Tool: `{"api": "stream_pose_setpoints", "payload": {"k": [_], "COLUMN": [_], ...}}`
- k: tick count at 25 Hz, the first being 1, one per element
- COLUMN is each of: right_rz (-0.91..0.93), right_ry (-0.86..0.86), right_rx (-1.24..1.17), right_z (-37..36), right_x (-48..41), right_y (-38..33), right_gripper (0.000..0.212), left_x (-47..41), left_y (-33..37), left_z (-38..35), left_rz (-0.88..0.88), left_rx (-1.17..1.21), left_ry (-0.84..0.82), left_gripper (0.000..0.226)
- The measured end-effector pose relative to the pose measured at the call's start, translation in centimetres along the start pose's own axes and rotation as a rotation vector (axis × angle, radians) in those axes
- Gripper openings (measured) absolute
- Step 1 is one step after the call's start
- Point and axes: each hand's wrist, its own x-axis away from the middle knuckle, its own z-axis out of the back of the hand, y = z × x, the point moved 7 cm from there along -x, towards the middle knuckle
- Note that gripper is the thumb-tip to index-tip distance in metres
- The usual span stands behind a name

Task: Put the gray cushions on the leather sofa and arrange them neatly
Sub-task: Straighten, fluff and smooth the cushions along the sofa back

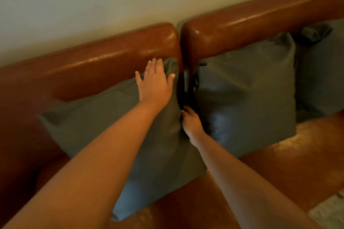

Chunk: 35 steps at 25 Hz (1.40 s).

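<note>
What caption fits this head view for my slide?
Gray cushion pressed to the sofa back by the left hand, right hand at its edge, another cushion beside it.

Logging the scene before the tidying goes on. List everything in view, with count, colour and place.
gray cushions: three, gray, on the sofa against its backrest; left cushion, middle cushion, right cushion partly out of frame.
leather sofa: one, brown, along the wall.
wall: one, pale, behind the sofa.
rug, perhaps: one, pale, bottom right corner.
left hand: one, flat on left cushion's top.
right hand: one, at its right edge, grip unclear.
</note>
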Motion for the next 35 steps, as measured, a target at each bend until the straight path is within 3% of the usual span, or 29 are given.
{"api": "stream_pose_setpoints", "payload": {"k": [4,7,11,15,17,20,23,26,29,31,32,34,35], "right_rz": [0.038,0.044,0.036,0.148,0.146,0.137,0.284,0.513,0.460,0.419,0.423,0.451,0.442], "right_ry": [0.023,0.090,0.240,0.319,0.334,0.328,0.322,0.193,-0.110,-0.225,-0.243,-0.182,-0.125], "right_rx": [0.049,0.036,-0.030,0.089,0.065,0.070,0.092,-0.022,-0.132,-0.143,-0.120,-0.065,-0.054], "right_z": [-0.3,0.2,0.3,0.1,0.0,-0.1,0.1,-1.4,-4.3,-5.1,-5.3,-5.1,-4.8], "right_x": [-1.0,-1.5,-1.2,-1.0,-0.9,-0.6,0.4,1.3,0.2,-0.9,-1.6,-2.9,-3.4], "right_y": [1.0,1.7,2.5,1.7,1.5,1.6,-0.5,-6.0,-10.8,-12.7,-13.2,-13.4,-13.1], "right_gripper": [0.028,0.027,0.033,0.034,0.034,0.031,0.029,0.056,0.074,0.067,0.053,0.021,0.015], "left_x": [0.0,0.3,1.1,-0.3,-1.1,-0.7,-0.2,-0.4,-0.5,-0.3,0.0,0.5,0.7], "left_y": [-0.6,-1.5,-2.2,-2.6,-2.6,-1.7,-1.9,-2.2,-2.4,-2.7,-3.1,-4.3,-5.4], "left_z": [-0.4,0.1,0.2,0.8,1.1,1.4,1.8,2.3,2.6,3.0,3.3,3.8,3.9], "left_rz": [0.005,0.018,0.034,0.182,0.183,0.048,0.008,0.016,0.058,-0.005,-0.039,-0.050,-0.019], "left_rx": [-0.073,-0.002,0.053,0.160,0.132,0.122,0.144,0.157,0.258,0.335,0.325,0.222,0.145], "left_ry": [0.138,0.253,0.332,0.275,0.259,0.325,0.361,0.349,0.307,0.274,0.244,0.143,0.084], "left_gripper": [0.036,0.019,0.026,0.049,0.036,0.022,0.019,0.019,0.028,0.034,0.036,0.041,0.047]}}
